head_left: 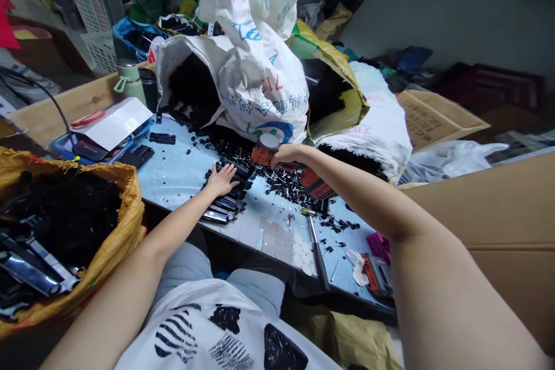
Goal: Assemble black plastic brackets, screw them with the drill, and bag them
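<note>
My right hand (289, 154) is wrapped around a red and black cordless drill (262, 154). Its battery end (318, 184) shows below my forearm, low over the table. The drill's tip is hidden from me. My left hand (222, 180) lies with fingers spread on a row of long black plastic parts (222, 208) near the table's front edge. Loose silver screws and small black pieces (281, 182) are heaped to the right of the row, beneath the drill.
Large woven sacks (264, 81) of black parts line the back of the blue table (167, 176). A hammer (318, 248) lies at the front edge. An orange sack (134, 202) stands at left, a cardboard box (498, 214) at right. A green flask (130, 82) stands behind a blue tray (104, 156).
</note>
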The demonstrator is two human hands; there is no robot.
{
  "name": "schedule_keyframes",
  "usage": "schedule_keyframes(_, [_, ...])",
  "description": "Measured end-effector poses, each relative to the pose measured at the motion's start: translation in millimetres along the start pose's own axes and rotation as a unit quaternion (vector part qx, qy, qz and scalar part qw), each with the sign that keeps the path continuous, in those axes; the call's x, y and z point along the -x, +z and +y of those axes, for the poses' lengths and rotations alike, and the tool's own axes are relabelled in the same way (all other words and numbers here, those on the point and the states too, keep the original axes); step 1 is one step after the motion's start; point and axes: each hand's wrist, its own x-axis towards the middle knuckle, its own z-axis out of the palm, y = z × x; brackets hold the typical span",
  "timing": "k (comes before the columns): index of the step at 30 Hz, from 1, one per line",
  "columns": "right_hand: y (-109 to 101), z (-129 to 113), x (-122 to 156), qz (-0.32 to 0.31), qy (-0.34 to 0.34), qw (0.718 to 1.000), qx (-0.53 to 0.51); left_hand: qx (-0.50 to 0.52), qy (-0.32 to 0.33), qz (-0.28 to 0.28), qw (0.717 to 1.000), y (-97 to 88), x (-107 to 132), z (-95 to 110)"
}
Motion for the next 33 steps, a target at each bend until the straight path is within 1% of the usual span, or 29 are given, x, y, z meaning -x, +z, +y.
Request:
schedule_keyframes(3, [-1.0,3.4,-13.6,-0.021,-0.012,1.000,0.008,-0.003,-0.001,0.004,1.000,8.6,-4.8,-4.6])
schedule_keyframes(5, [-2.3,1.2,-14.2,-0.021,-0.024,0.999,0.024,-0.002,0.000,0.004,1.000,11.3,-4.9,-4.9])
schedule_keyframes(9, [-1.0,-3.6,1.4,-0.015,-0.045,0.998,0.050,-0.005,-0.002,-0.003,1.000,8.7,-3.6,-2.4])
schedule_keyframes(13, [8.1,-3.2,16.9,-0.030,-0.072,0.996,0.031,-0.009,0.002,0.003,1.000,6.8,-2.1,-1.5])
schedule_keyframes(16, [15.2,-6.8,19.5,-0.035,-0.082,0.995,0.031,-0.008,0.001,0.002,1.000,5.8,-2.9,-1.6])
schedule_keyframes(20, [20.6,-18.7,22.8,-0.027,-0.078,0.995,0.050,-0.006,-0.004,-0.004,1.000,-0.7,0.0,3.2])
schedule_keyframes(23, [22.4,-25.3,34.1,-0.015,-0.079,0.995,0.061,-0.001,0.003,-0.020,1.000,-5.8,17.8,12.1])
schedule_keyframes(26, [24.1,-27.6,49.4,0.001,-0.092,0.993,0.071,0.024,0.019,-0.040,0.999,-5.0,48.2,21.0])
schedule_keyframes(29, [27.9,-29.9,58.9,-0.011,-0.105,0.992,0.064,0.031,0.019,-0.023,0.999,0.2,74.4,25.3])
schedule_keyframes(31, [32.0,-33.3,59.3,-0.031,-0.103,0.992,0.063,0.028,0.021,-0.005,0.999,2.9,83.4,26.3])
schedule_keyframes(33, [37.0,-37.7,56.1,-0.046,-0.099,0.992,0.067,0.027,0.027,0.008,0.999,4.0,87.3,26.5])
